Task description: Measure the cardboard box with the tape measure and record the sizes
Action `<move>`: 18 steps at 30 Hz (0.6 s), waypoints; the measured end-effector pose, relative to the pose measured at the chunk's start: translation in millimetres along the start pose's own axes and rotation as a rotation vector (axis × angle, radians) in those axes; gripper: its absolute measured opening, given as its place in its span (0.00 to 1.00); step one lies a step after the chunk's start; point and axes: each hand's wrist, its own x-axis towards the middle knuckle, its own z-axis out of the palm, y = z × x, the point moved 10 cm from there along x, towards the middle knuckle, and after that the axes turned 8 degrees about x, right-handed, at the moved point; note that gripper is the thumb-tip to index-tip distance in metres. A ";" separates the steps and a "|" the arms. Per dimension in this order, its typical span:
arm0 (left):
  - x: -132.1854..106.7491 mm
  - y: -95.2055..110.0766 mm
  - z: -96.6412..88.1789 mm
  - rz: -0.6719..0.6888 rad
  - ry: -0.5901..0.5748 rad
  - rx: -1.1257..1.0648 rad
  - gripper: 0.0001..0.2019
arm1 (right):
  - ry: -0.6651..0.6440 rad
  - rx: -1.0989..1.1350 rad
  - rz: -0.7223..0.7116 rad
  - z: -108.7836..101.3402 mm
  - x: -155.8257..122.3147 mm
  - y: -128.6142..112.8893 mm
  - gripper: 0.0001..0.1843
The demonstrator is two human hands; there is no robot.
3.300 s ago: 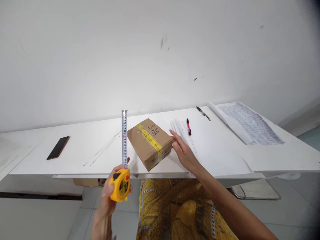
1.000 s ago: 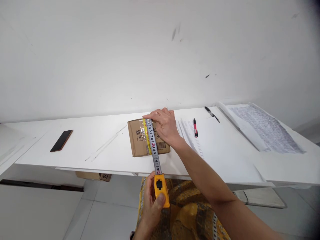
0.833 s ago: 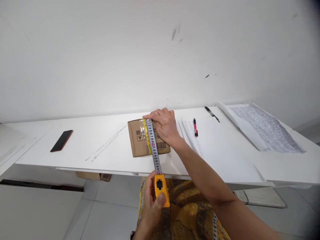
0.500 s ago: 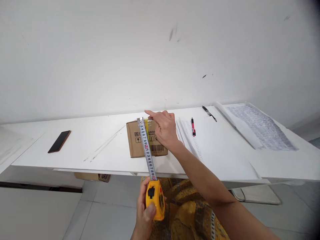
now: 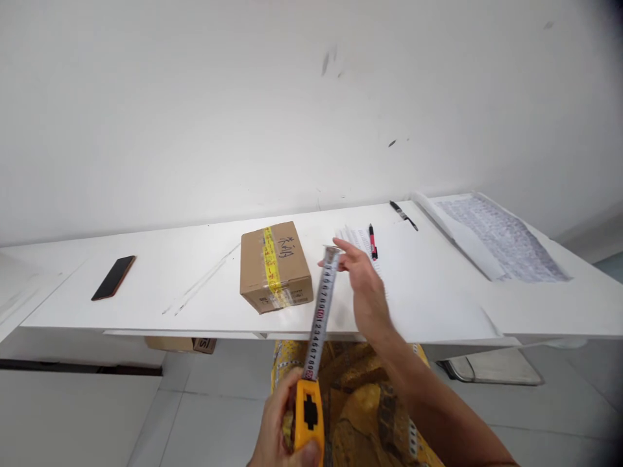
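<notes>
My left hand (image 5: 285,421) is closed around a yellow tape measure (image 5: 309,415) below the table's front edge. The silver blade (image 5: 320,318) runs out of it, slanting up and to the right past the box's right side. Close to the hooked end of the blade, my right hand (image 5: 363,279) has its fingers stretched out, one of them behind the blade. Whether they touch it I cannot tell. Left of the blade, a cardboard box (image 5: 250,263) rests on the white table (image 5: 160,272), with yellow printed tape and dark handwriting on its top.
A phone (image 5: 113,277) lies at the left of the table. On the right are a red-and-black pen (image 5: 372,243), a black pen (image 5: 403,215), white paper (image 5: 428,285) and a densely written sheet (image 5: 501,240). A wall (image 5: 219,117) stands behind.
The box has been turned: its printed, barcoded face was up, now its taped, handwritten face is. The blade and my right hand have left the box and moved right and nearer me.
</notes>
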 end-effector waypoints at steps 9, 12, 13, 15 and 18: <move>26.0 16.5 28.5 0.112 -0.081 0.239 0.41 | 0.040 -0.011 0.083 -58.5 -25.4 -8.6 0.08; 39.3 32.9 35.0 0.154 -0.040 0.189 0.45 | -0.193 -0.106 0.091 -33.3 -46.8 -7.9 0.06; 43.3 40.5 39.0 0.183 -0.053 0.191 0.45 | -0.258 -0.133 0.082 -25.2 -53.1 -9.5 0.06; 50.2 57.8 48.3 0.256 -0.107 0.218 0.44 | -0.341 -0.173 0.039 -16.3 -61.1 -16.2 0.08; 62.2 85.5 58.2 0.346 -0.147 0.291 0.43 | -0.327 -0.215 -0.048 -31.6 -56.9 -28.5 0.11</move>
